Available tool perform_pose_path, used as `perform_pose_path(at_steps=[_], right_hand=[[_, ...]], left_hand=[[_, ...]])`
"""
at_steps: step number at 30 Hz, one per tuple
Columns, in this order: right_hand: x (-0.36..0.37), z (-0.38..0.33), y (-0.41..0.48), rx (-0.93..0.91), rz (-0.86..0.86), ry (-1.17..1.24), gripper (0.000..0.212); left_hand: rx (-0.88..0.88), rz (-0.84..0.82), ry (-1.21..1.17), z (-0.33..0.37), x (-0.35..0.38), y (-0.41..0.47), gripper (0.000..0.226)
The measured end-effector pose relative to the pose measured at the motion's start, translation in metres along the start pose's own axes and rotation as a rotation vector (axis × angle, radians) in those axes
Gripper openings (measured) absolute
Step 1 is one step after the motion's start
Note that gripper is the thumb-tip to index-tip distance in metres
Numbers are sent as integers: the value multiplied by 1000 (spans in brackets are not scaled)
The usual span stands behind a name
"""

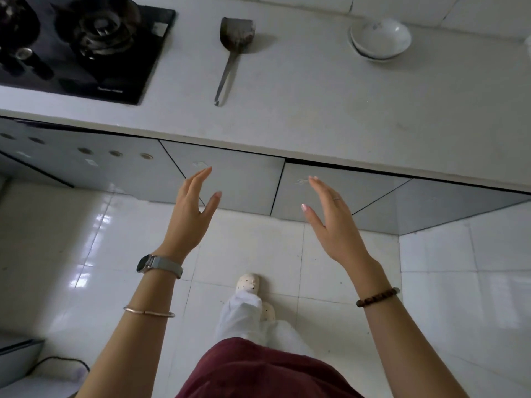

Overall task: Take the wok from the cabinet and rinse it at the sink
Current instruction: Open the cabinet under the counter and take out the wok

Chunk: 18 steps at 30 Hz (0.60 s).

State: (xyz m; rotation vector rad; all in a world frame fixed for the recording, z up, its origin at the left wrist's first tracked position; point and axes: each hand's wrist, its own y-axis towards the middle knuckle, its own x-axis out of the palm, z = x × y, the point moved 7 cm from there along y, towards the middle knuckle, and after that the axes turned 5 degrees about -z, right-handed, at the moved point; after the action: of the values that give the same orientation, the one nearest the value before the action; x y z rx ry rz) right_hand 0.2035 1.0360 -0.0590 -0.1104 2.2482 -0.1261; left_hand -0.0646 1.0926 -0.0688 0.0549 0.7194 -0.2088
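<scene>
- The left hand point(189, 214) is raised in the air in front of the cabinet doors point(238, 179), palm turned to the right; its fingers point(198, 179) are straight and pressed together, the thumb standing apart, and it holds nothing
- The right hand point(330, 222) is raised the same way, palm turned to the left, well apart from the other hand; its fingers point(319, 188) are straight and close together with the thumb apart, and it holds nothing
- A watch point(158, 265) and a thin bangle point(149, 311) sit on the left wrist, and a bead bracelet point(377, 297) on the right
- The grey cabinet doors under the counter point(316, 110) are all shut, so the wok is hidden and where it lies cannot be told
- On the counter, a dark spatula point(232, 53) lies with its handle toward the near edge; to its left is a black gas stove point(80, 44), and far to its right a stack of white bowls point(380, 38)
- The person stands on a white tiled floor point(86, 239)
</scene>
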Motion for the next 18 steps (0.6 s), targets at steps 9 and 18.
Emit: perform_pose_path(at_steps=[9,18], right_hand=[[19,42,56,190,16,229,55],[83,119,119,661,98,1332,41]], left_hand=[[-8,-127,-28,-18,47,75,50],[-76,-147,-58,-41,113,118,48]])
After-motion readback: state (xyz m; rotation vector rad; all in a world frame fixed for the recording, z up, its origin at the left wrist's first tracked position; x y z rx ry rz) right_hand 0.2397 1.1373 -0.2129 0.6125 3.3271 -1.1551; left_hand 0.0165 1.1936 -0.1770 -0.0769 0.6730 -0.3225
